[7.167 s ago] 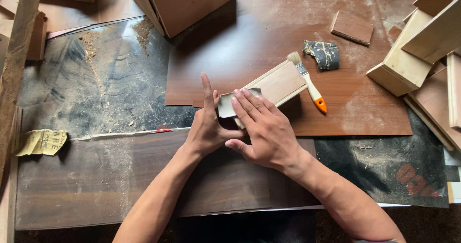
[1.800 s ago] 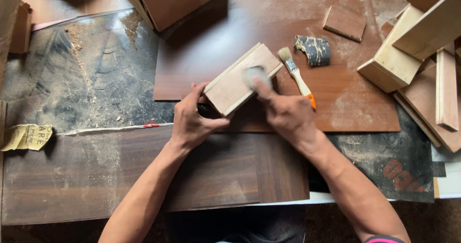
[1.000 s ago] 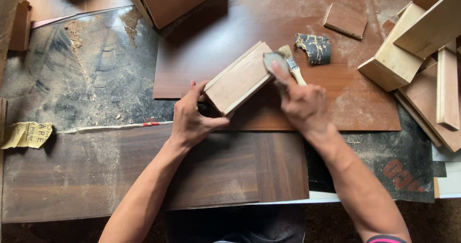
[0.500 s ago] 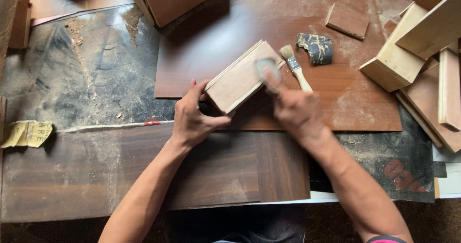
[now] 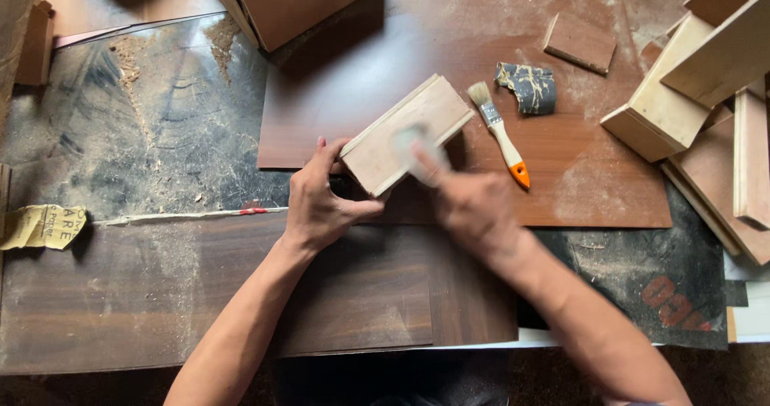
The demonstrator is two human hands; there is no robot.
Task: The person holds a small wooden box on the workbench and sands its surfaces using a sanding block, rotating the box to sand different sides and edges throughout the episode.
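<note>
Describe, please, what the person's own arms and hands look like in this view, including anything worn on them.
Both forearms are bare, with no sleeves in view. The left hand is bare: no glove, ring or watch shows on it. The right hand is blurred, so small details cannot be told, but it looks ungloved too. At the bottom edge a thin sliver of fabric may show by the right arm.

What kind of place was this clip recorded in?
Most likely a woodworking bench. The left hand steadies a wooden block while the blurred right hand rubs its face. Sawdust covers the surface, and a brush and offcuts lie nearby.
</note>
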